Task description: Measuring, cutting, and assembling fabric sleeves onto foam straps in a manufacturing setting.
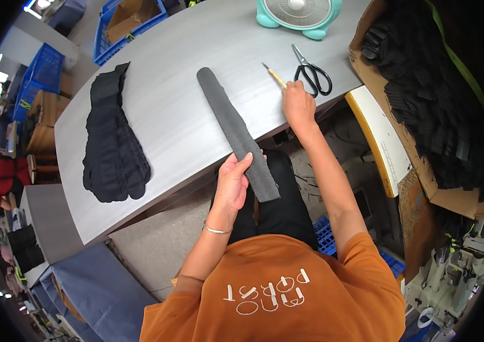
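Note:
My left hand [236,181] grips a long dark grey fabric strip [225,114] near its lower end, thumb on top and fingers underneath. The strip's far part lies over the table; its near end hangs past the edge above my lap. At the table's right side, my right hand [300,105] has its fingers closed on the near end of a slim yellow pencil-like tool [276,76] with a thin dark tip. Just beyond that hand lie black-handled scissors [312,73], blades pointing away. Over on the left, a stack of black fabric pieces [111,137] rests flat.
A turquoise fan [299,14] stands at the grey table's [173,131] far side. On the right, a large cardboard box [361,43] holds many black fabric pieces, beside a white, yellow-edged board [376,137]. Blue crates [102,48] stand beyond the table. Another person [8,174] sits far left.

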